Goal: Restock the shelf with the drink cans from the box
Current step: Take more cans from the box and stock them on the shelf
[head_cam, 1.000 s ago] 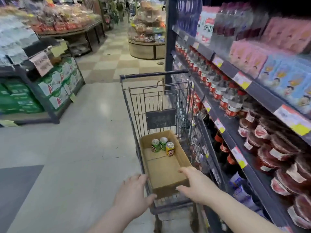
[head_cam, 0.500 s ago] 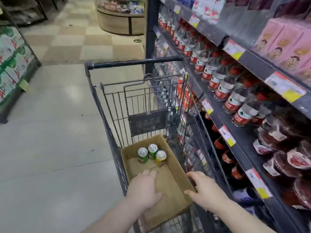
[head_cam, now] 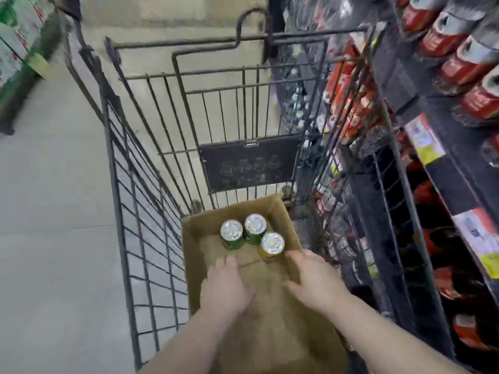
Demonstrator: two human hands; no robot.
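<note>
Three drink cans (head_cam: 255, 228) are clustered at the far end of the box (head_cam: 195, 265). The left hand (head_cam: 226, 290) and right hand (head_cam: 316, 284) are held just short of them, released and empty. The pickup step is judged in hand; next, a can must be grasped.

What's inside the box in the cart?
Box: three upright cans at the far end, a left green can, a right green can, a yellow can. Left hand and right hand reach in, hiding the floor beneath.

The single head-worn camera looked steeply down and forward into the dark wire shopping cart (head_cam: 118, 211), close above the brown cardboard box (head_cam: 270, 327). Its wide lens took in the grey floor (head_cam: 54, 238) at left and the dark stocked shelving (head_cam: 453, 190) at right.
</note>
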